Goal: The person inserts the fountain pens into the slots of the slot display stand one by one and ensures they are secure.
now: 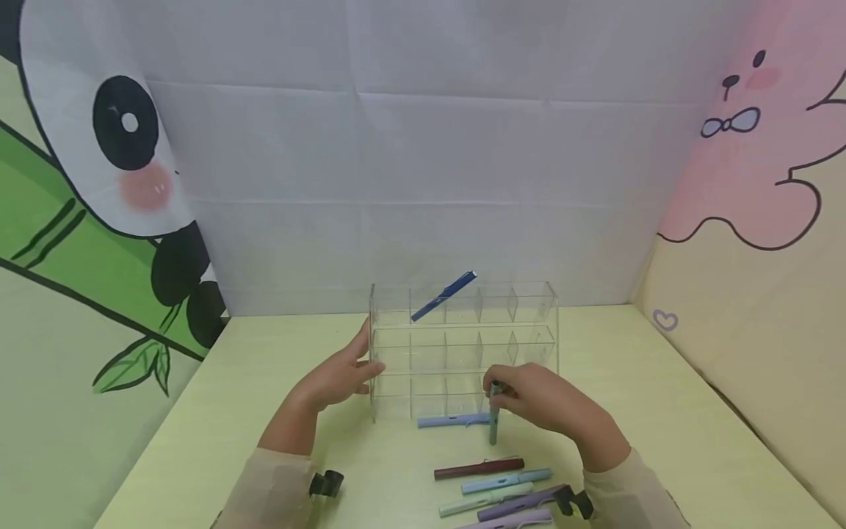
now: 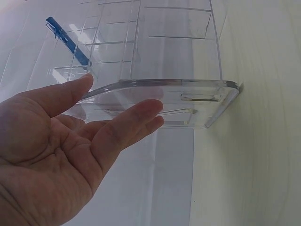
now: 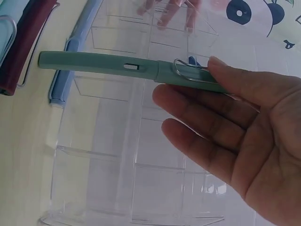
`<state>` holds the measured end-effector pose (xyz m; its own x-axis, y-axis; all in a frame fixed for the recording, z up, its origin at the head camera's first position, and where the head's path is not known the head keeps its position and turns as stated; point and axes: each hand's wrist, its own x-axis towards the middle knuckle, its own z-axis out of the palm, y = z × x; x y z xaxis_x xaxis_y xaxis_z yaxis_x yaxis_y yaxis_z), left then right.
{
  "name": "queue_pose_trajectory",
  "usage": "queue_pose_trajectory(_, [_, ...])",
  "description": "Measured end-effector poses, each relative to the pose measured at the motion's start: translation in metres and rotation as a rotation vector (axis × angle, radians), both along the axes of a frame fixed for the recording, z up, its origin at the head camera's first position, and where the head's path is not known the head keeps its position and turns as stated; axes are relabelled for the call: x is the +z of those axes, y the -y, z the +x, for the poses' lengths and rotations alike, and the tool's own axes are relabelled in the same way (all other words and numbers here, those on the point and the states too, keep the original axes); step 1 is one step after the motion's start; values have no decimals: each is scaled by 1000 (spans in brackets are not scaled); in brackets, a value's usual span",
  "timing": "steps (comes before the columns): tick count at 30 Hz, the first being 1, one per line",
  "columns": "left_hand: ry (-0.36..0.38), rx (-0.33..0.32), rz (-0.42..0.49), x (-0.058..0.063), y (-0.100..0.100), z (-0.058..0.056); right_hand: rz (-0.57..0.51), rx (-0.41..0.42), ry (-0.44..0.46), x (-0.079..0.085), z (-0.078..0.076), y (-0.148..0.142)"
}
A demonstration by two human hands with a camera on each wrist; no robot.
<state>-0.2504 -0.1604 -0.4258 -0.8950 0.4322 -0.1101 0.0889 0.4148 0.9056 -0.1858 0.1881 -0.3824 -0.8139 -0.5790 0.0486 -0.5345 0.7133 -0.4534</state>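
A clear acrylic rack (image 1: pixel 463 327) with tiered compartments stands at the back of the table. Against its left side panel rests my left hand (image 1: pixel 333 380), fingers relaxed and thumb near the front edge. My right hand (image 1: pixel 538 397) pinches a green pen (image 3: pixel 103 63) by its clip end, between thumb and fingers. In the head view that pen hangs nearly upright before the rack's lower right tier. A dark blue pen (image 1: pixel 444 295) leans tilted in the top tier. Along the rack's front base lies a light blue pen (image 1: pixel 452 421), partly overlapped by the green one.
Nearer on the table lie several pens: a maroon pen (image 1: pixel 479 469), a pale blue pen (image 1: pixel 505 481), a mint pen (image 1: pixel 485 499) and a purple pen (image 1: pixel 518 505), with a lilac pen (image 1: pixel 512 520) at the frame's lower edge. A white curtain (image 1: pixel 423 162) hangs behind the rack.
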Motion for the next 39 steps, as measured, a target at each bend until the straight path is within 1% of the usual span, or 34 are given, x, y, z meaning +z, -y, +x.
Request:
queue_pose_trajectory(3, [-7, -4, 6, 1, -1, 0, -22, 0, 16, -1, -1, 0])
queue_pose_trajectory(9, [1, -2, 5, 1, -1, 0, -19, -25, 41, -2, -3, 2])
queue_pose_trajectory(14, [8, 5, 0, 2, -1, 1, -15, -29, 40, -4, -4, 2])
queue_pose_trajectory(18, [3, -1, 6, 2, -1, 1, -25, -26, 47, -4, -5, 1])
queue_pose_trajectory(21, [0, -4, 3, 2, -1, 1, -43, -30, 53, -3, -6, -1])
queue_pose_trajectory(24, [-1, -2, -6, 2, -1, 1, -93, -50, 59, -1, -6, -4])
queue_pose_trajectory(27, [-1, -6, 0, 2, -1, 1, -174, -73, 80, 2, -8, -9])
queue_pose_trajectory(31, [-1, -10, 11, 3, -1, 1, -335, -70, 136, 2, -14, -17])
queue_pose_trajectory(36, [13, -6, 3, 4, -1, 2, -642, -11, 205, -3, -24, -26])
queue_pose_trajectory(39, [24, 0, -5, 4, 0, 2, -816, -3, 212, -8, -29, -30])
